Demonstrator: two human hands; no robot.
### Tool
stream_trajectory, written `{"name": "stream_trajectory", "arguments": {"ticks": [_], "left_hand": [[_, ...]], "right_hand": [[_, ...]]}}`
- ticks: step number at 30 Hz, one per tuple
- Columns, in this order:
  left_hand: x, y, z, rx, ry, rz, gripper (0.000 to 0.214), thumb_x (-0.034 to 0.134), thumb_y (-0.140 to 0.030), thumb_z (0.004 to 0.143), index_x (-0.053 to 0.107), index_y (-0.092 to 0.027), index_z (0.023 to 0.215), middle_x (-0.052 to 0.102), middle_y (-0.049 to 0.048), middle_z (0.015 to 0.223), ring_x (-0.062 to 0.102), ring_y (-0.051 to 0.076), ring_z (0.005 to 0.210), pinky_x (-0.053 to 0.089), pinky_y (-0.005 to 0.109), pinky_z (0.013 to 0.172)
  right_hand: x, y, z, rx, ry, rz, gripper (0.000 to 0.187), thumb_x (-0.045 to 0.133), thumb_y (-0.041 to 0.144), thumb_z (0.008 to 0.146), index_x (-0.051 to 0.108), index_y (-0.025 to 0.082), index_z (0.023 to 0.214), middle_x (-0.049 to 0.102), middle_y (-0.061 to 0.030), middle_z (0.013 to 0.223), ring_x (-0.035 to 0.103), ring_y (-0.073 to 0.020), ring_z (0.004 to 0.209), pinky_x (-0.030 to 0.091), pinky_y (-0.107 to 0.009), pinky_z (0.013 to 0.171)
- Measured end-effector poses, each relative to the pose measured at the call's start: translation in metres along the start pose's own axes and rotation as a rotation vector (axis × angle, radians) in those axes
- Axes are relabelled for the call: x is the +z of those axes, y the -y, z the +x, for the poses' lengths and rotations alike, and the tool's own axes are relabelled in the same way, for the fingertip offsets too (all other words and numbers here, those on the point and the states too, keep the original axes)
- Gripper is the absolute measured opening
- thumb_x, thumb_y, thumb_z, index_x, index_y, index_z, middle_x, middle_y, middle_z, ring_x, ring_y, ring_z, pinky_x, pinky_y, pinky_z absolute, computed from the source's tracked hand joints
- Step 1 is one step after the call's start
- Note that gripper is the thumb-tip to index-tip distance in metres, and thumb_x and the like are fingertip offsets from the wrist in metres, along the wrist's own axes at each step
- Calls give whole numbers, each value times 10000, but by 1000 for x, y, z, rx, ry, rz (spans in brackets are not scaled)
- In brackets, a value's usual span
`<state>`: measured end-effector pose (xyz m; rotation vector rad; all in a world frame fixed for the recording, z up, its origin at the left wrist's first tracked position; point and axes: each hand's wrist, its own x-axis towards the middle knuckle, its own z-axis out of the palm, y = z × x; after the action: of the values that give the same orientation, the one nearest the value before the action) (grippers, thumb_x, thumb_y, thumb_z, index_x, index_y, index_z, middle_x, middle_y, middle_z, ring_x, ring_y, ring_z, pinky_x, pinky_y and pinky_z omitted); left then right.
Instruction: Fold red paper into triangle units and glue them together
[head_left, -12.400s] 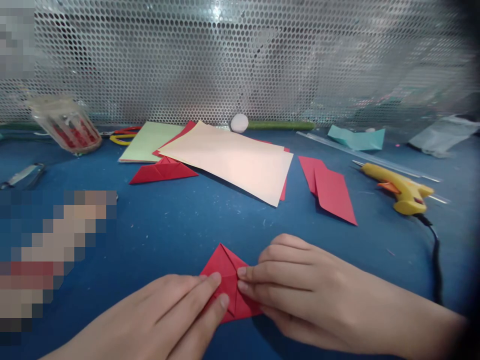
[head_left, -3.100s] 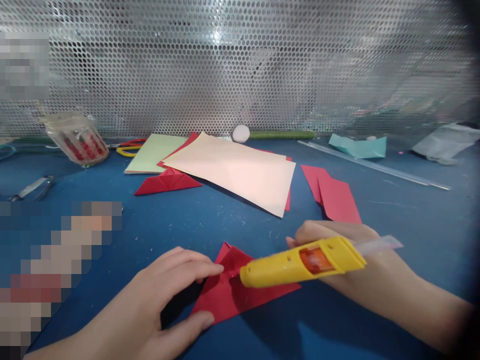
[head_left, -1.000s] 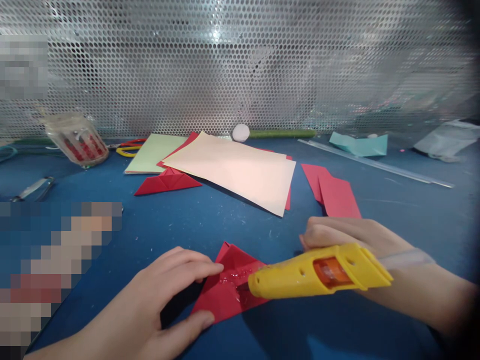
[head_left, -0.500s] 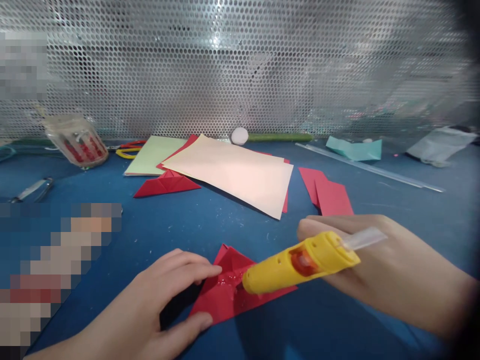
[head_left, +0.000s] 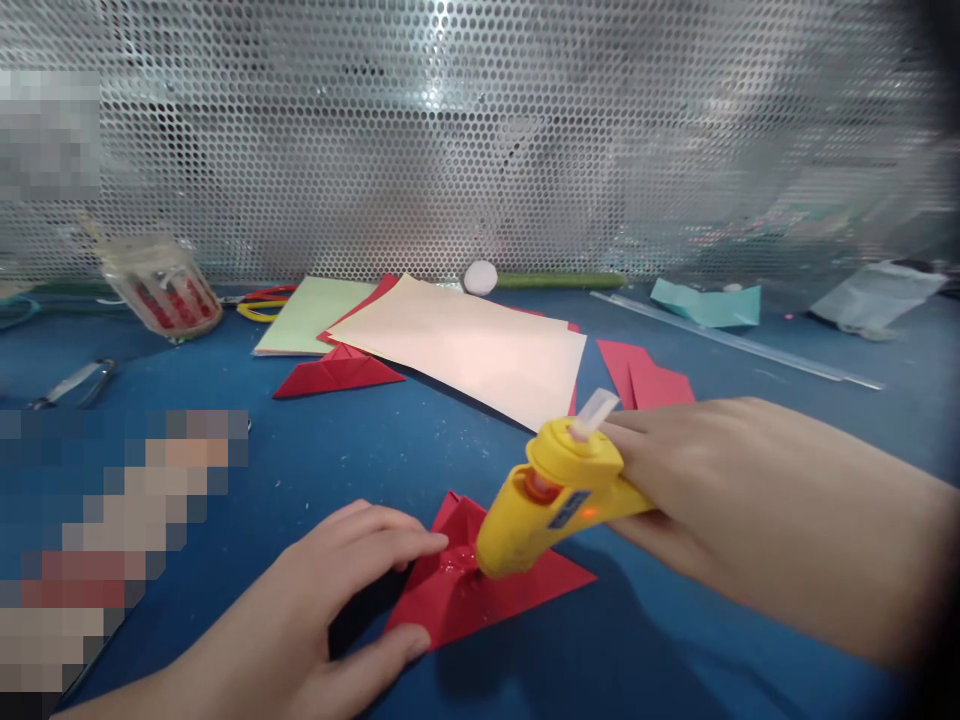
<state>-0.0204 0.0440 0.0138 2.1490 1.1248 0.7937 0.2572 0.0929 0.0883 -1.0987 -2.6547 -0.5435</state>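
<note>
Folded red paper (head_left: 517,600): on the blue table (head_left: 300,450) before the wearer, peak pointing away, long edge nearest.
Yellow glue gun (head_left: 525,510): slanted steeply, front end down and left over the paper; tip hidden.
Right hand (head_left: 720,470): gripping the gun's handle.
Left hand (head_left: 300,590): spread, finger and thumb touching the paper's left side.
Room: bare tabletop up to the cream sheet (head_left: 465,340).
Clear jar (head_left: 169,290): red pieces inside.

The blue table (head_left: 300,450) bears folded red paper (head_left: 480,603) and a jar (head_left: 166,290).
</note>
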Motion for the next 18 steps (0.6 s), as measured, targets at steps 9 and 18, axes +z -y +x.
{"name": "stream_trajectory", "arguments": {"ticks": [9, 18], "left_hand": [[-5, -4, 2, -13, 69, 66, 430, 720, -212, 873, 660, -424, 1241, 735, -67, 1208, 686, 182, 1141, 551, 260, 971], [-2, -2, 0, 1, 33, 34, 465, 721, -203, 868, 645, -452, 1254, 734, -84, 1203, 688, 167, 1127, 543, 243, 973]], "right_hand": [[1, 6, -4, -174, -142, -142, 188, 461, 108, 587, 488, 266, 687, 570, 4, 446, 566, -213, 262, 389, -320, 240], [2, 6, -14, -151, -158, -211, 194, 443, 116, 598, 452, 283, 697, 519, 2, 436, 549, -215, 283, 335, -319, 287]]}}
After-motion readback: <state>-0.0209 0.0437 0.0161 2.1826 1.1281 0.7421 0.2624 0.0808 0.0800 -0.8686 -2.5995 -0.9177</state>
